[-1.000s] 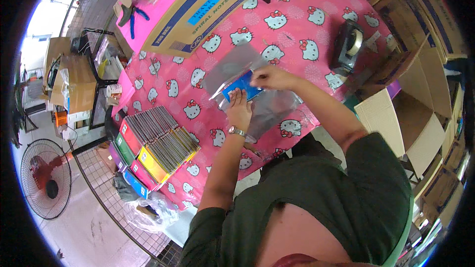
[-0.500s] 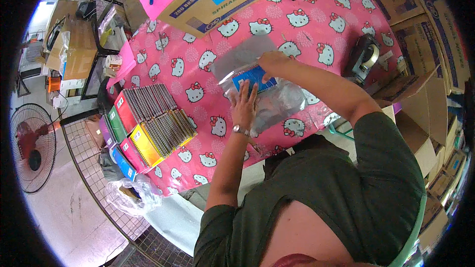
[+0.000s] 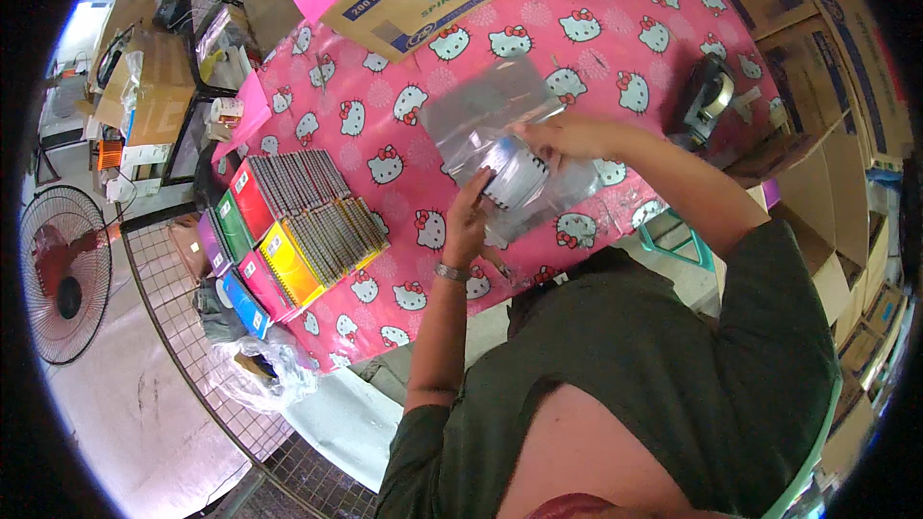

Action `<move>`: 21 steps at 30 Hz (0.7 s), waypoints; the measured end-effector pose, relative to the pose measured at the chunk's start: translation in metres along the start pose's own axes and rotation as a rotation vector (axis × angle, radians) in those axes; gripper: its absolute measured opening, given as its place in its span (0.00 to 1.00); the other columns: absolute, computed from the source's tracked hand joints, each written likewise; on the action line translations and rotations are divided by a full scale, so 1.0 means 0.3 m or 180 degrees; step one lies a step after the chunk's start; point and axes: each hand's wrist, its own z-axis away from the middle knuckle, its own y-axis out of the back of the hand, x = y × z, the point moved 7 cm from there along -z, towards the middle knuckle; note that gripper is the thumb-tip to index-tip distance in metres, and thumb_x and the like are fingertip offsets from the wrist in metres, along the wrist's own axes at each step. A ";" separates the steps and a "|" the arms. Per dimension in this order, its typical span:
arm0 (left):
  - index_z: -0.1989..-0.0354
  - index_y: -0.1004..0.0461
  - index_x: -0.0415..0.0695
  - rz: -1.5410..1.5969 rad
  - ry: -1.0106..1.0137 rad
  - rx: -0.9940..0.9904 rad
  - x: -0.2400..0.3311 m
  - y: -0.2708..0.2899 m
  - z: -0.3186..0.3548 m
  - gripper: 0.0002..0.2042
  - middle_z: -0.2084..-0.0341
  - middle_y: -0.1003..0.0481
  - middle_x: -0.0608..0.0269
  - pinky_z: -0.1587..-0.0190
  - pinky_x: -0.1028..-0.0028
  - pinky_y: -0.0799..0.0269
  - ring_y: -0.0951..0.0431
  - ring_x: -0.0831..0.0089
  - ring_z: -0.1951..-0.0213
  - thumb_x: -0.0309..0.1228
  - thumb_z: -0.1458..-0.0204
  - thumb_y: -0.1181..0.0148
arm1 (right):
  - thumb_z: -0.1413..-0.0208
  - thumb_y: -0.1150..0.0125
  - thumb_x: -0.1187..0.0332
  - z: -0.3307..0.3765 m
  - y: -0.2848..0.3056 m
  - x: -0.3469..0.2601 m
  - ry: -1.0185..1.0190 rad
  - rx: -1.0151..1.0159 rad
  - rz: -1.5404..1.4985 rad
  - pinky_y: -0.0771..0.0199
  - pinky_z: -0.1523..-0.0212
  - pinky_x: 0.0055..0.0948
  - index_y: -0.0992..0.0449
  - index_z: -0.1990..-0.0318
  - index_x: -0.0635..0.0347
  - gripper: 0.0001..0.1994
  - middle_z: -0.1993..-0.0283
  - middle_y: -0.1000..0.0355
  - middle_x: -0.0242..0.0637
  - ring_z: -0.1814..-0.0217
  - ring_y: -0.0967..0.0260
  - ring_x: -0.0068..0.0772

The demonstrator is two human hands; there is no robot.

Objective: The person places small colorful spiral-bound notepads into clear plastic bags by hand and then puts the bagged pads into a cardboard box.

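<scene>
The left hand [image 3: 467, 223] pinches the black-spiral white paper notebook [image 3: 517, 181] at left; slipping could crease it. Blurred right hand [image 3: 560, 138]: cannot tell.

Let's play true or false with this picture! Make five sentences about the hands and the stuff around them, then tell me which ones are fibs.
1. The left hand and right hand both touch a small spiral notebook. True.
2. The wristband is on the right arm. False: it is on the left wrist.
3. A black tape dispenser is to the right of the hands. True.
4. The fan stands on the tablecloth. False: it is off the table, at the far left.
5. The tablecloth is plain green. False: it is pink with white cat faces.
</scene>
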 end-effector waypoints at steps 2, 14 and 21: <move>0.42 0.33 0.45 0.0556 0.0454 -0.0322 0.010 -0.015 -0.013 0.25 0.50 0.31 0.67 0.51 0.77 0.33 0.30 0.77 0.55 0.15 0.50 0.56 | 0.42 0.50 0.48 0.024 -0.042 0.155 -0.0206 -0.0030 -0.1291 0.24 0.57 0.40 0.31 0.55 0.68 0.26 0.62 0.29 0.45 0.61 0.26 0.43; 0.46 0.31 0.38 0.1929 0.1058 -0.0775 -0.072 -0.092 -0.179 0.20 0.50 0.29 0.63 0.48 0.73 0.36 0.31 0.76 0.51 0.21 0.50 0.48 | 0.50 0.35 0.66 -0.049 0.077 0.105 0.1815 0.0727 0.0874 0.31 0.62 0.26 0.26 0.49 0.52 0.19 0.67 0.33 0.33 0.66 0.35 0.28; 0.62 0.23 0.39 -0.1472 -0.0512 0.0035 0.123 -0.069 -0.194 0.11 0.59 0.25 0.62 0.54 0.73 0.31 0.26 0.68 0.59 0.23 0.56 0.38 | 0.56 0.36 0.72 -0.066 0.013 0.033 0.2350 0.0833 0.1457 0.31 0.62 0.29 0.21 0.59 0.54 0.13 0.66 0.34 0.37 0.64 0.32 0.33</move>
